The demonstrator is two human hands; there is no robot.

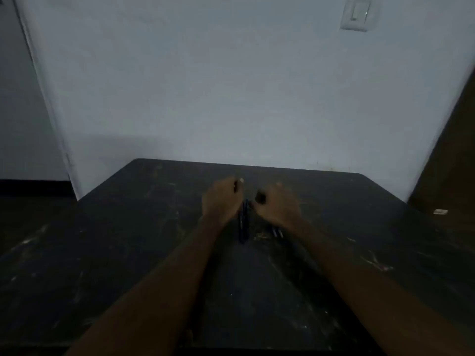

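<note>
Two hands on dark pens [243,223], left hand [222,199] grip curled round some, right hand [279,204] likewise, scratched table [128,253]

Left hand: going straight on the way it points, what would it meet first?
Likely the pale wall: the left hand points away across bare dark table, with nothing visible before the far edge. Depth is unclear.
</note>
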